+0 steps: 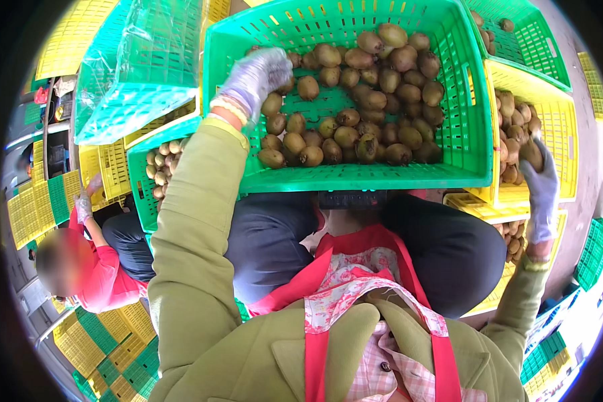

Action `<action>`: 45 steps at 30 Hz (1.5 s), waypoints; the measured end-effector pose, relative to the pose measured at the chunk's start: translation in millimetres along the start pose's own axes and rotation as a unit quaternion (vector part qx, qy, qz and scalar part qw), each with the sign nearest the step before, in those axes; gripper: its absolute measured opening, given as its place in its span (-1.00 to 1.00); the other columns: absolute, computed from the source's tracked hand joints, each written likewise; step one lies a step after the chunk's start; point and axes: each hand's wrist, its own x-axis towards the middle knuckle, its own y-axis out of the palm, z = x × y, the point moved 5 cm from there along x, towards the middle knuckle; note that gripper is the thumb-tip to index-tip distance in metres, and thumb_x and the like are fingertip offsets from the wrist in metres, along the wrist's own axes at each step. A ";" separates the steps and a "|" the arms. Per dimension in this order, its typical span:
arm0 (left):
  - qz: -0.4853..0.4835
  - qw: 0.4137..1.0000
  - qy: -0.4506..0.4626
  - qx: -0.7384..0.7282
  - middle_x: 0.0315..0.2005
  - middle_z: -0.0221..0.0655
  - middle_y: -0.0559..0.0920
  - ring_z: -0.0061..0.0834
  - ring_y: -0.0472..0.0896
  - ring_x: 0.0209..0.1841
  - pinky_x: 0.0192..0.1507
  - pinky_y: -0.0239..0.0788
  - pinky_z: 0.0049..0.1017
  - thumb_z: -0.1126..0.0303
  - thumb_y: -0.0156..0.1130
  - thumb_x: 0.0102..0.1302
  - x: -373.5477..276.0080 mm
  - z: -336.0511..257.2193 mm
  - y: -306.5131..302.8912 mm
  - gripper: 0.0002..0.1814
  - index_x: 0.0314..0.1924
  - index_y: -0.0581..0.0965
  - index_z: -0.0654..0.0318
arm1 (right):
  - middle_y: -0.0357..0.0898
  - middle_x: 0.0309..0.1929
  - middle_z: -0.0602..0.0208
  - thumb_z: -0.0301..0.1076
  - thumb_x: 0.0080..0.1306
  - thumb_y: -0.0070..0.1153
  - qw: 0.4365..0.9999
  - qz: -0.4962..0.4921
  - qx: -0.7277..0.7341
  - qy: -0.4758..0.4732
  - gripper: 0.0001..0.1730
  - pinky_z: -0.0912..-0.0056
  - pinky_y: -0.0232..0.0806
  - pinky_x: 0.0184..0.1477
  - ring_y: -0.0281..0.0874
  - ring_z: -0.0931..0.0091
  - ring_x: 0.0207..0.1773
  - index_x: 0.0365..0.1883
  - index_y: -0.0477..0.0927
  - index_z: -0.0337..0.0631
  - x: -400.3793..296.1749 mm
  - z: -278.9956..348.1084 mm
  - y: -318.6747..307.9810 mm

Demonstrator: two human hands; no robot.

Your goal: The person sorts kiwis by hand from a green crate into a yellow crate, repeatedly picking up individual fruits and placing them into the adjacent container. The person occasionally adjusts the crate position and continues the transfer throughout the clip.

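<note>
In front of me a large green plastic crate (pixel 367 176) holds many loose brown kiwifruit (pixel 372 100). My left hand (pixel 261 75), in a pale thin glove, is over the crate's left end. Its fingers curl down among the fruit there, and whether they grip one is hidden. At the right, my gloved right hand (pixel 541 186) holds a single kiwifruit (pixel 531 155) over a yellow plastic crate (pixel 558 125). More kiwifruit (pixel 517 120) are piled inside that yellow crate, just beyond my fingers.
A scale-like black panel (pixel 352 199) shows below the green crate. To the left are a smaller green crate (pixel 140 193) of kiwifruit and a plastic-lined crate (pixel 151 55). A co-worker (pixel 113 281) sits at far left. Another green crate (pixel 532 50) stands at upper right.
</note>
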 end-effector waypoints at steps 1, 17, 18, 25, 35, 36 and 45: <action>-0.003 0.998 -0.009 0.054 -0.05 -0.22 0.68 -0.33 0.66 0.06 0.10 0.53 -0.40 0.26 0.34 0.40 2.0 7.0 0.9 -0.63 0.09 0.61 0.33 | 0.58 0.23 0.21 -0.45 0.20 0.33 0.999 0.002 -0.014 0.042 -0.28 0.45 0.43 0.25 0.54 0.49 0.22 0.38 0.49 -0.24 -8.5 -28.6 -15.3; 0.036 0.728 0.059 0.682 -0.04 -0.08 0.70 -0.07 0.66 0.08 0.13 0.50 -0.20 0.16 0.44 0.19 63.7 81.4 34.0 -0.50 0.08 0.58 0.21 | 0.58 0.28 -0.02 -0.41 0.23 0.29 0.950 0.059 -0.215 0.219 -0.27 0.32 0.45 0.21 0.61 0.35 0.13 0.39 0.44 -0.39 -174.9 -197.6 -115.0; 0.021 0.731 0.051 0.680 -0.09 -0.15 0.72 -0.12 0.68 0.04 0.09 0.52 -0.21 0.16 0.46 0.18 63.3 81.5 32.1 -0.53 0.04 0.60 0.21 | 0.56 0.29 -0.06 -0.40 0.29 0.25 0.953 0.052 -0.193 0.228 -0.29 0.35 0.47 0.18 0.59 0.37 0.14 0.42 0.41 -0.40 -162.2 -182.9 -107.6; 0.151 0.977 -0.023 0.152 -0.34 -0.66 0.51 -0.71 0.42 -0.25 -0.10 0.28 -0.58 -0.08 0.34 0.29 13.1 12.5 41.4 -0.69 -0.31 0.57 -0.04 | 0.66 0.17 0.25 -0.43 0.43 0.22 0.994 -0.001 -0.111 -0.008 -0.48 0.48 0.49 0.12 0.60 0.54 0.02 0.35 0.53 -0.26 -67.2 -23.8 -52.3; 0.289 0.899 0.201 0.260 0.03 -0.36 0.61 -0.53 0.58 0.11 0.19 0.44 -0.47 0.22 0.47 0.32 -111.2 -38.4 130.5 -0.37 0.32 0.48 0.25 | 0.67 0.04 0.30 -0.39 0.39 0.29 0.962 0.181 0.193 -0.065 -0.46 0.50 0.44 0.11 0.59 0.59 0.03 0.34 0.55 -0.26 -39.6 179.2 77.4; 0.280 0.875 0.269 0.289 0.03 -0.34 0.61 -0.48 0.58 0.13 0.23 0.43 -0.47 0.21 0.56 0.24 -110.6 -32.6 136.0 -0.31 0.29 0.49 0.27 | 0.66 0.06 0.28 -0.35 0.40 0.30 0.957 0.206 0.196 -0.053 -0.40 0.50 0.43 0.12 0.58 0.59 0.05 0.39 0.49 -0.24 -41.5 187.4 86.2; 0.407 0.862 0.241 0.183 0.08 -0.22 0.64 -0.47 0.60 0.18 0.27 0.44 -0.43 0.31 0.43 0.35 -149.6 -25.9 176.1 -0.38 0.35 0.45 0.30 | 0.66 0.01 0.34 -0.29 0.33 0.28 0.948 0.260 0.180 -0.026 -0.38 0.59 0.47 0.03 0.60 0.62 -0.01 0.36 0.52 -0.23 -28.1 171.1 123.8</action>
